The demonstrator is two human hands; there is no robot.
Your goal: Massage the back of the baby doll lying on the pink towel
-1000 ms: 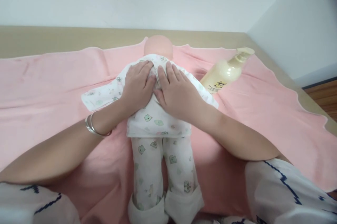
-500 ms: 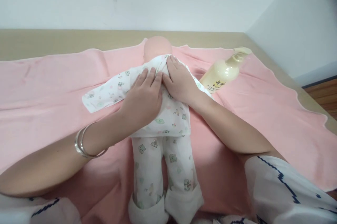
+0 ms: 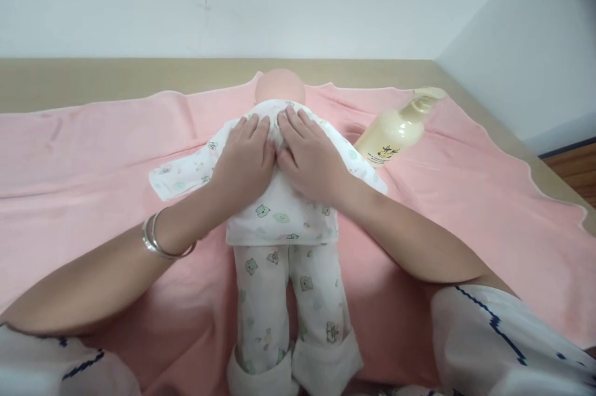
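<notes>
A baby doll (image 3: pixel 280 85) lies face down, its bald head pointing away from me. It wears a white printed top (image 3: pixel 282 222) and matching trousers (image 3: pixel 263 303) with turned-up cuffs. Flat on the left side of its upper back rests my left hand (image 3: pixel 246 163), fingers stretched out. My right hand (image 3: pixel 311 157) lies beside it on the right side of the back, also flat, fingers extended. The thumbs almost meet over the doll's spine. Neither hand grips anything. The doll's sleeves spread out to both sides.
A pale yellow pump bottle (image 3: pixel 393 132) with a cow picture lies tilted near the doll's right sleeve. Beneath everything is a wrinkled pink blanket (image 3: pixel 465 210) on a wooden tabletop (image 3: pixel 93 79). White walls (image 3: pixel 326 5) stand behind and to the right.
My left hand has shifted slightly left and my right hand slightly down and left, so they now lie side by side. The gathered cloth near the neck looks smoother.
</notes>
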